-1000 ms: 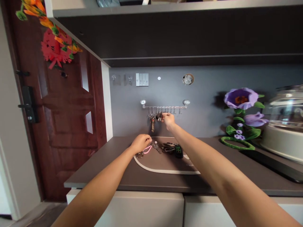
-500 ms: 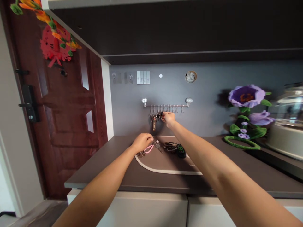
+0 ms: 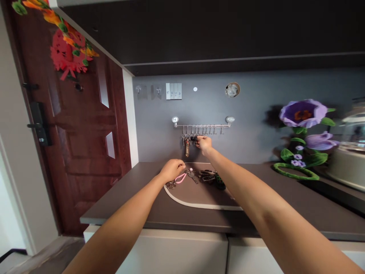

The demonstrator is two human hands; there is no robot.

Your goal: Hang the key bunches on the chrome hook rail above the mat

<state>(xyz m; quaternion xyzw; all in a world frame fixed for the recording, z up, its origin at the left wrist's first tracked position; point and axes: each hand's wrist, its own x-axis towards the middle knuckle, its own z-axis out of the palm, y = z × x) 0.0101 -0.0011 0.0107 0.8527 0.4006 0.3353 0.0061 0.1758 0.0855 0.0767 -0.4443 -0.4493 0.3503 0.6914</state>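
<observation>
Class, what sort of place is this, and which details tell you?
Probably a home entryway: there's a panelled door with a lock, and a wall-mounted hook rail holding keys.

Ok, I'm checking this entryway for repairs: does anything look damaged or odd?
On the grey wall panel, above the right end of the silver metal hook rail, a round hole looks stuffed with crumpled whitish material, which seems makeshift. Nothing looks spilled.

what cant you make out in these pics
All in the head view:
- right hand's grip on the dark item: fingers hide it
- whether left hand touches pink strap: too small
- mat's right end: behind right forearm
- label strips' writing: too small
- glass-topped appliance: right edge cuts it
</observation>
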